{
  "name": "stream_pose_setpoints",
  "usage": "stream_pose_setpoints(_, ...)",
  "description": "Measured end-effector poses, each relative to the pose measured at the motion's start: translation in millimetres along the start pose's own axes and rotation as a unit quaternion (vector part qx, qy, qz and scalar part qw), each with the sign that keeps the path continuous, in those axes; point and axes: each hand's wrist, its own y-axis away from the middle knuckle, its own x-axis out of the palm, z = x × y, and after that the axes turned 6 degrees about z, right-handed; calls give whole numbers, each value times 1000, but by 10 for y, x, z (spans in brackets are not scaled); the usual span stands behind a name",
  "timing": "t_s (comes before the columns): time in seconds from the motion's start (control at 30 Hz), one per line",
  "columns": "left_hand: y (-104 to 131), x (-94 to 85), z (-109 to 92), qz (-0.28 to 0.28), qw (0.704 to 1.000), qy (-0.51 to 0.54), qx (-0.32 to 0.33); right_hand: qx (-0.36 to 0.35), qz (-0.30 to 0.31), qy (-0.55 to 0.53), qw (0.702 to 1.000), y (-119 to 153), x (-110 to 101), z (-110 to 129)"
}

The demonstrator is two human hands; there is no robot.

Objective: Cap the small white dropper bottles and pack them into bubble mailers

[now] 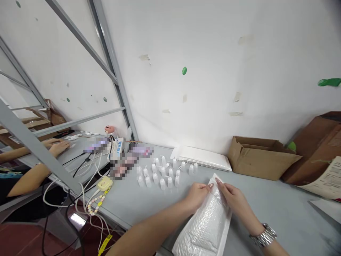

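Observation:
A white padded bubble mailer (pixel 204 227) lies slanted at the front of the grey table, its narrow top end pointing away from me. My left hand (pixel 198 193) pinches its upper left edge, thumb on top. On the upper right edge, my right hand (pixel 233 197) grips it the same way, with a metal watch on that wrist. The two thumbs are close together near the top end. Beyond my left hand stand several small white bottles (pixel 162 183) with thin loops at their tops. What the mailer holds, if anything, is hidden.
A stack of flat white mailers (pixel 205 158) lies against the wall beside an open cardboard box (pixel 263 163). A larger brown carton (pixel 317 149) stands at right. Leftward are a power strip (pixel 116 147), tangled cables, a yellow case (pixel 104 183) and a co-worker's hands (pixel 57 145) behind the metal frame.

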Motion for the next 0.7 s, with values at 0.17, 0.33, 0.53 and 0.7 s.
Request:
stream_pose_setpoints(0.17,3,-13,-46,-46,998,34,11,-104,25,23,994,-30,-13,2)
stream_pose_setpoints(0.33,-4,-84,-187,-77,993,85,14,-25,-178,14,984,-124,-302,-6)
stream_pose_setpoints(0.53,54,-74,-311,-29,993,110,13,60,140,-194,969,-60,-415,78)
stream_pose_setpoints(0.7,72,-82,-294,18,998,58,1,18,111,-228,967,-63,-388,87)
